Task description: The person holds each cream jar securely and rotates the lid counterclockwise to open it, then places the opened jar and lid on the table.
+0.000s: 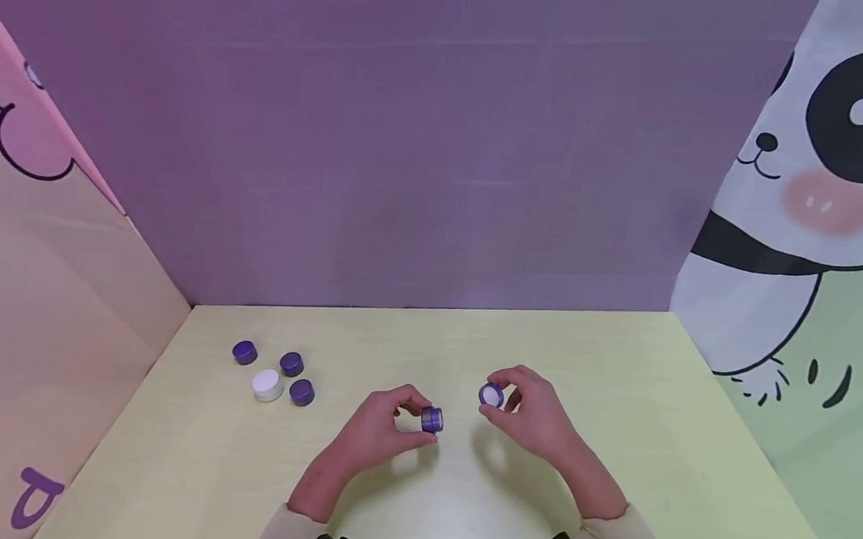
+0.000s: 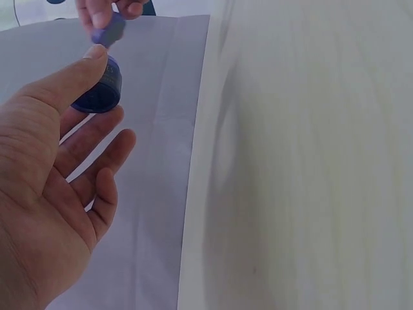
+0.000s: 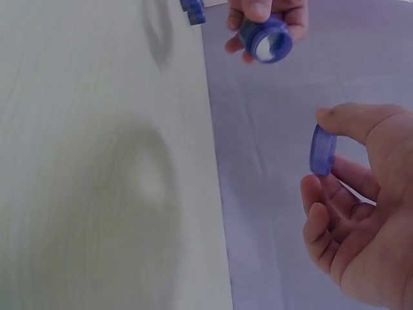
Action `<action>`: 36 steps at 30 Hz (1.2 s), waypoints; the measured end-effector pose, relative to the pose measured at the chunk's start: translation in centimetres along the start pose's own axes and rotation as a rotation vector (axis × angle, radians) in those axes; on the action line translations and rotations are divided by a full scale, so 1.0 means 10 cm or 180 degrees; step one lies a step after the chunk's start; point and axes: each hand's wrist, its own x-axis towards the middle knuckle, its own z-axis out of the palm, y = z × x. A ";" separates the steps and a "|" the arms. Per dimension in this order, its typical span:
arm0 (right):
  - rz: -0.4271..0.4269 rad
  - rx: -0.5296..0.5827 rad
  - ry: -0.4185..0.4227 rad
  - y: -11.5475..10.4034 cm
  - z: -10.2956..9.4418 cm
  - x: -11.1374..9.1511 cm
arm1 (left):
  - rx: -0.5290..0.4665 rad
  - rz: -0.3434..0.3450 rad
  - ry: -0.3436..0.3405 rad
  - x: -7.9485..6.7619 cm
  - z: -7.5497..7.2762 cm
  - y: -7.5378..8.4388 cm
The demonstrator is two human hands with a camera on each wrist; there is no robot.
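Observation:
My left hand point(image 1: 383, 430) pinches a small purple jar point(image 1: 432, 420) between thumb and fingers, above the table. The jar lies tilted on its side, its uncovered mouth turned toward the right hand; in the right wrist view the open jar point(image 3: 266, 41) shows a pale inside. My right hand point(image 1: 534, 414) holds a purple lid point(image 1: 491, 395) by its edge, with the white inner face toward the head camera. Seen edge-on in the right wrist view, the lid point(image 3: 322, 150) sits between thumb and fingertips. Jar and lid are apart, a short gap between them.
On the left of the pale table point(image 1: 184, 469) stand several small closed jars: a white jar point(image 1: 268, 385) and purple ones, such as the purple jar point(image 1: 302, 391) beside it. A purple wall point(image 1: 440, 153) rises behind the table, with printed panels on both sides.

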 end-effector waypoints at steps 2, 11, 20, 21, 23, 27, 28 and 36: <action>0.0060 -0.0123 -0.0003 0.04 -0.03 0.02 | 0.0023 0.0005 -0.0008 0.01 0.00 0.00; 0.0272 -0.0454 -0.0228 0.22 -0.10 0.07 | 0.0037 -0.0040 -0.0170 -0.04 0.03 -0.01; 0.0265 -0.0722 -0.0306 0.32 -0.17 0.24 | -0.0042 -0.0106 -0.0176 -0.05 0.05 -0.01; 0.0271 -0.0711 -0.0290 0.34 -0.18 0.25 | -0.0036 -0.0103 -0.0175 -0.05 0.05 -0.02; 0.0266 -0.0651 -0.0234 0.39 -0.18 0.26 | -0.0013 -0.0099 -0.0172 -0.05 0.05 -0.02; 0.0294 -0.0421 -0.0131 0.48 -0.15 0.26 | 0.0032 -0.0068 -0.0160 -0.05 0.06 -0.03; 0.0305 -0.0359 -0.0113 0.49 -0.15 0.26 | 0.0034 -0.0061 -0.0160 -0.05 0.06 -0.03; 0.0470 -0.0275 0.0024 0.51 -0.16 0.25 | 0.0004 -0.0086 -0.0155 -0.03 0.06 -0.02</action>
